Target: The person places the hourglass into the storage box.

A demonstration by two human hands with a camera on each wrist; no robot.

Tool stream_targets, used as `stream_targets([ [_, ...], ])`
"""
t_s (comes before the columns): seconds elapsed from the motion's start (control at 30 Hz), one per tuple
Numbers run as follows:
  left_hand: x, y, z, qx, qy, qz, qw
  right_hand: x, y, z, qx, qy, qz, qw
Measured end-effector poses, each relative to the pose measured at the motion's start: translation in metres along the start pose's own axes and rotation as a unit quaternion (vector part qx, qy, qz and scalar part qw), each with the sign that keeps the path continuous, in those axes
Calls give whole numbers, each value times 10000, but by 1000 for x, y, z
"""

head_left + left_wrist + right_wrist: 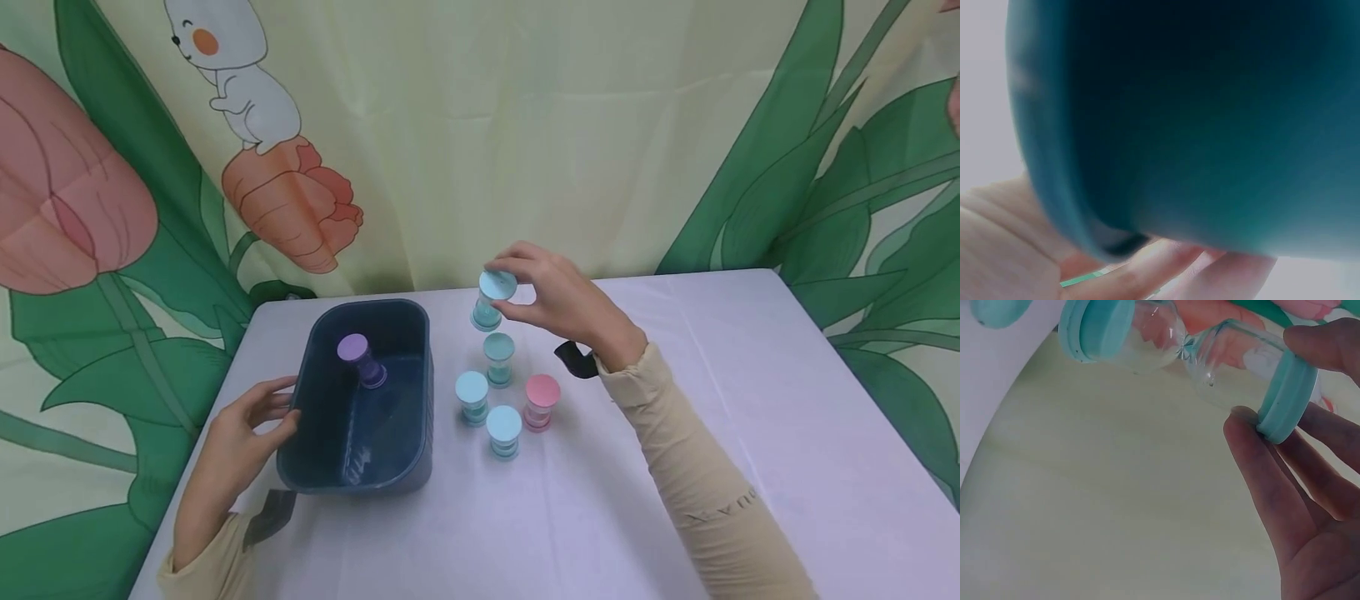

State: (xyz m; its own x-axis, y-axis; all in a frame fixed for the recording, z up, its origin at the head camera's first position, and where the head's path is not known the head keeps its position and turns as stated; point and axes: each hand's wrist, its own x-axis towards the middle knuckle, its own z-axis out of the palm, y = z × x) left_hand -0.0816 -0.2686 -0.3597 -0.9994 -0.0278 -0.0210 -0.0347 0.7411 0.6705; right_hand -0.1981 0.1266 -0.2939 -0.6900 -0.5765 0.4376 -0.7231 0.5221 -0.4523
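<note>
My right hand (pixel 558 296) pinches the upper cap of a light blue hourglass (pixel 1229 362) between thumb and fingers. Tilted in the head view, this hourglass is at the back of the table. Its clear bulbs and narrow waist show in the right wrist view. At the left side of a dark blue bin (pixel 431 408), my left hand (pixel 236 437) rests with fairly straight fingers against the outer wall and the thumb by the rim. Inside the bin, a purple hourglass (pixel 362 361) leans. In the left wrist view, the bin's wall (pixel 1210 156) hides part of that hand.
Right of the bin stand three light blue hourglasses, the rear one (pixel 498 360), the left one (pixel 472 397) and the front one (pixel 504 432), beside a pink hourglass (pixel 540 402). A white cloth covers the table (pixel 600 517). Behind it hangs a printed curtain (pixel 525 150).
</note>
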Motion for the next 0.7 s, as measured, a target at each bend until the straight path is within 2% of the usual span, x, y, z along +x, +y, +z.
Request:
stream_targets([
  [0.33, 3, -2, 0, 3, 62, 133, 9999, 14, -9, 6, 107, -13, -181, 9998],
  [0.7, 2, -6, -1, 5, 45, 107, 9999, 29, -22, 14, 152, -112, -252, 9995],
])
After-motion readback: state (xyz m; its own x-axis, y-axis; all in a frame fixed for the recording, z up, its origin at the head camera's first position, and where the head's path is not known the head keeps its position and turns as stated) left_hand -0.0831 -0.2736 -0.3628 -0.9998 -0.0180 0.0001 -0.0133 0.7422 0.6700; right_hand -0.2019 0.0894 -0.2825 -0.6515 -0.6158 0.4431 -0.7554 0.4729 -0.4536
